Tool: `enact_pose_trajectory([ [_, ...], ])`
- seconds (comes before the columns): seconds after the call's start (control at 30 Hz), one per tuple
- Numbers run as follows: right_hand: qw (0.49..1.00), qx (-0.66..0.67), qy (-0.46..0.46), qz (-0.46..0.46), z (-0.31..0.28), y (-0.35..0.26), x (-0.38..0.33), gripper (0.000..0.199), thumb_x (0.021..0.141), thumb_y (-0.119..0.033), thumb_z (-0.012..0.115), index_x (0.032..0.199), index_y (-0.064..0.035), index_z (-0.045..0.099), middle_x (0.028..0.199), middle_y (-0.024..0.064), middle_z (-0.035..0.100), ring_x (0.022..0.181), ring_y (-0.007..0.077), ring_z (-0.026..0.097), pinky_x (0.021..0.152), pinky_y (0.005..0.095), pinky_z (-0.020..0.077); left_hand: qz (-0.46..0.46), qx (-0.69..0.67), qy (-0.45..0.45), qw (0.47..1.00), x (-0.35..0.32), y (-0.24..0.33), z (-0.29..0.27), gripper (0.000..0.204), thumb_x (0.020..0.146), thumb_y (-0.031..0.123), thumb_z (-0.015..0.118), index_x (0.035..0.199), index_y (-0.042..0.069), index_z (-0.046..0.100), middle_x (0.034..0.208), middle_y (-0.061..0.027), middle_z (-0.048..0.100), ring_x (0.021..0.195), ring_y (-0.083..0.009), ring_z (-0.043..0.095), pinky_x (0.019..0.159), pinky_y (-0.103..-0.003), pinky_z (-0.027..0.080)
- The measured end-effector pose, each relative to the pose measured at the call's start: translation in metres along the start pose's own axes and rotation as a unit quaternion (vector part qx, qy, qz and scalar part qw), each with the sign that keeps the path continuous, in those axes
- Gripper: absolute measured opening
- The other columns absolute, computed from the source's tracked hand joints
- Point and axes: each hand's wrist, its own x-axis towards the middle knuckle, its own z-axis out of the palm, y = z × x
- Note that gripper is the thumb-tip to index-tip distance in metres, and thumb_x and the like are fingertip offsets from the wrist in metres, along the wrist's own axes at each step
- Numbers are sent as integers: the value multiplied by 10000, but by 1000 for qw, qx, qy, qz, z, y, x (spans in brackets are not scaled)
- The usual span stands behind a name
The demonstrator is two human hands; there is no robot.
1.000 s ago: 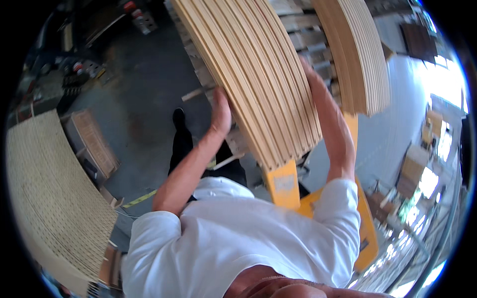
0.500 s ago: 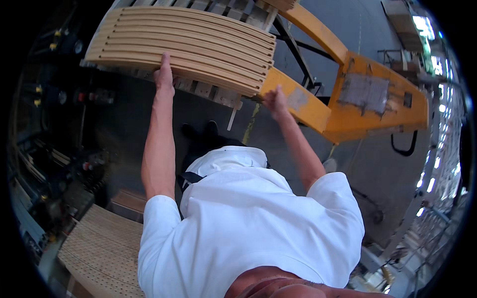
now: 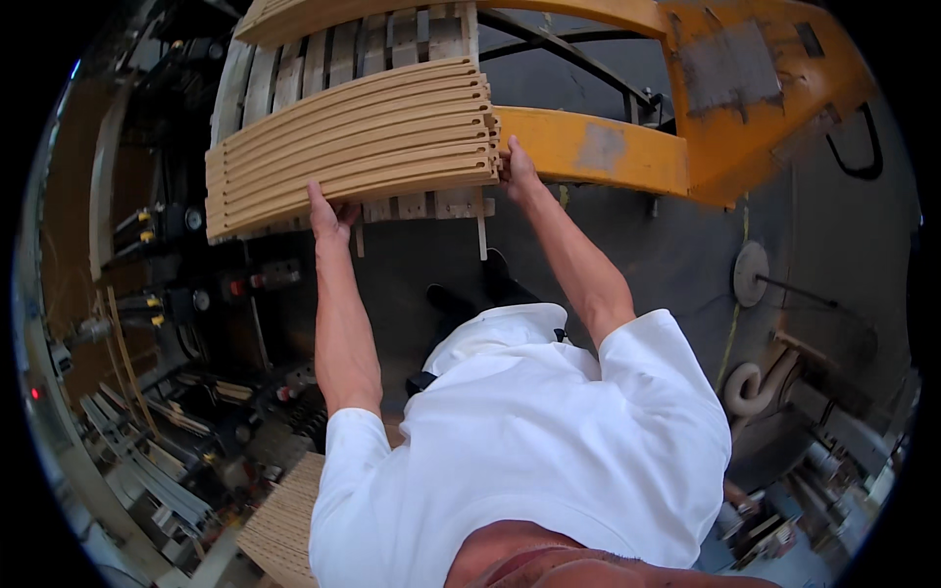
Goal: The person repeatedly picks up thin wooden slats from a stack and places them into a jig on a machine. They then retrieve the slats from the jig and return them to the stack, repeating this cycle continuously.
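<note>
Hands grip a stack of curved wooden slats (image 3: 353,147) from below and from the end. The left hand (image 3: 330,213) is pressed under the stack's lower edge, fingers curled up around it and thumb spread along the underside. The right hand (image 3: 517,165) closes on the stack's right end, fingers wrapped over the cut ends of the slats. Both arms are stretched out ahead of the white-shirted body, so the stack sits directly beyond the hands and is touching both.

The stack's long axis runs left to right across both hands, bowed slightly, with most of its length reaching out past the left hand and almost none beyond the right. It lies over a wooden pallet (image 3: 431,29), whose boards show just behind and below it. Close beside the right hand, nearly touching, is the yellow arm of a pallet truck (image 3: 598,162). Neither hand is clearly nearer; the right holds the end, the left bears nearer the middle.
</note>
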Motion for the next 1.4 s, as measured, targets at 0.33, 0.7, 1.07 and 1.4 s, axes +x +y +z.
enact_pose_trajectory([
  [0.33, 990, -26, 93, -99, -16, 38, 17, 380, 996, -383, 476, 996, -48, 658, 881, 52, 670, 806, 158, 623, 711, 335, 486, 13, 9, -67, 998, -14, 6, 4, 810, 829, 670, 620, 1395, 130, 414, 1345, -117, 467, 1181, -355, 502, 848, -523, 552],
  [0.7, 940, -189, 207, -195, -10, 59, -10, 488, 961, -361, 433, 963, 64, 673, 958, 254, 684, 900, 355, 653, 805, 442, 468, 14, 9, -63, 998, -27, 7, 1, 834, 823, 678, 624, 1407, 119, 417, 1354, -110, 476, 1207, -358, 491, 893, -525, 527],
  [1.07, 900, -269, 238, -247, -9, 76, -55, 496, 997, -378, 355, 1089, 37, 610, 1075, 258, 638, 1050, 442, 579, 900, 479, 430, -2, -17, -75, 997, -35, -4, -12, 836, 763, 716, 654, 1310, 102, 504, 1223, -89, 560, 1107, -279, 553, 875, -507, 531],
  [1.4, 800, -389, -75, -450, 76, -22, -170, 271, 887, -147, 687, 1114, -15, 624, 1059, 148, 661, 955, 288, 639, 852, 368, 499, -28, -88, -46, 995, -37, -2, -21, 803, 790, 627, 708, 1366, 117, 476, 1331, -124, 521, 1246, -311, 476, 992, -589, 400],
])
